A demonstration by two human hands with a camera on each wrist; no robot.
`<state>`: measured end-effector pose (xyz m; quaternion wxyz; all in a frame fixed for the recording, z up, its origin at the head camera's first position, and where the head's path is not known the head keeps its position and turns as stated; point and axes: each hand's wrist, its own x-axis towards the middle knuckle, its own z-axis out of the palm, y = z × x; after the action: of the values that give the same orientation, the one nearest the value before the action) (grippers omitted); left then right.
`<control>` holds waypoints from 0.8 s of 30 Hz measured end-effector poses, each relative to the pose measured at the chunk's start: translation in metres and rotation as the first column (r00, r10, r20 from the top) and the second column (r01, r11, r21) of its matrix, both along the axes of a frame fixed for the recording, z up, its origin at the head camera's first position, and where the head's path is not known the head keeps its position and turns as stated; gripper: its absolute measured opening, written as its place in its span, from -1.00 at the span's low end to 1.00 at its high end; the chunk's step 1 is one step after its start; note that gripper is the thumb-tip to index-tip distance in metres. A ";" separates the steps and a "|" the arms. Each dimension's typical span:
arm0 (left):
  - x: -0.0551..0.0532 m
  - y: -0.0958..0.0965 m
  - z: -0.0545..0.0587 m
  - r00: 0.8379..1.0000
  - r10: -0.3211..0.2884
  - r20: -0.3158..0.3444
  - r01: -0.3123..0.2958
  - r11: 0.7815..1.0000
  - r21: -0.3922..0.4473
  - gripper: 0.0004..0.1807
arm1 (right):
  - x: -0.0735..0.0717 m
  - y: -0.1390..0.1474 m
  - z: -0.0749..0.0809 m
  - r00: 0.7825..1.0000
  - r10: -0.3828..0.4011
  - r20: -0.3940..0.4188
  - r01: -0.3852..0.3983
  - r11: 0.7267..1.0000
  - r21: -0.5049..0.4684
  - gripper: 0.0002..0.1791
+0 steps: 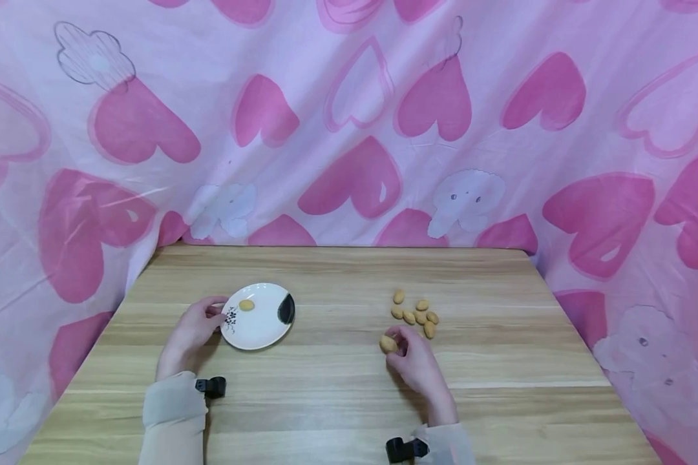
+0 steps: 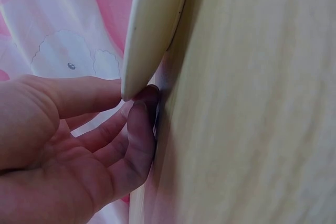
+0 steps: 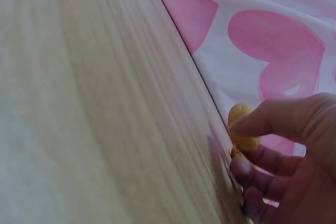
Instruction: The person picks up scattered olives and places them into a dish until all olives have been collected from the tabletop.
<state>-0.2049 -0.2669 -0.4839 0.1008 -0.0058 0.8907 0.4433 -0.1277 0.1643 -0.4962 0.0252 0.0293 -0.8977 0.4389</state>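
Sleeves [image 1: 173, 420], pale, reach in over the near part of the desk [image 1: 302, 400]; we note a small black device [image 1: 211, 387] at each wrist. Beyond its cuff, the right hand [image 1: 417, 363] grasps one tan nut [image 1: 388, 343] (peanut-shaped in the right wrist view, though we would not swear to the kind). We see the thumb pressed against it and the other fingers bent. Held there, the nut is right of the desk's middle; we cannot tell whether it touches the wood.

A little farther off, toward the left edge of the desk, we record the left hand [image 1: 194, 329] pinching the rim of a round white plate [image 1: 262, 326]; in the left wrist view, fingers bend beneath that rim. The plate rests on the desk, with a black patch [image 1: 286, 309] at its right side and a dark speckled motif [image 1: 231, 319] at its left. A single nut [image 1: 246, 305] lies on it, toward the far-left rim.

Just past the right hand, we count at least seven loose nuts [image 1: 421, 318] in a cluster, one slightly apart toward the far edge.

Behind that edge hangs a pink-and-white cloth [image 1: 349, 226] printed with hearts.
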 end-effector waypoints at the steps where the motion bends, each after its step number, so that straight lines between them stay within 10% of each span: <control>1: 0.000 0.001 0.000 1.000 0.004 0.003 -0.004 1.000 0.000 -0.54 | 0.000 0.000 0.001 1.000 0.000 0.005 0.000 1.000 -0.021 -0.58; 9: 0.001 0.000 -0.001 1.000 0.018 0.021 -0.019 1.000 0.017 -0.54 | -0.007 -0.011 0.007 0.996 0.055 0.066 -0.033 0.956 -0.290 -0.59; 17: 0.000 0.001 -0.003 1.000 0.017 0.009 -0.017 0.999 0.040 -0.55 | -0.019 -0.048 0.008 0.975 0.131 0.181 0.062 0.622 -0.781 -0.54; 24: 0.001 -0.002 -0.003 1.000 0.014 0.007 -0.015 0.999 0.051 -0.54 | -0.031 -0.077 0.008 0.962 0.151 0.227 0.104 0.565 -0.819 -0.56</control>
<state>-0.2035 -0.2685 -0.4866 0.1008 -0.0112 0.8786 0.4667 -0.1589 0.0875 -0.4879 -0.0932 -0.0342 -0.5828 0.8065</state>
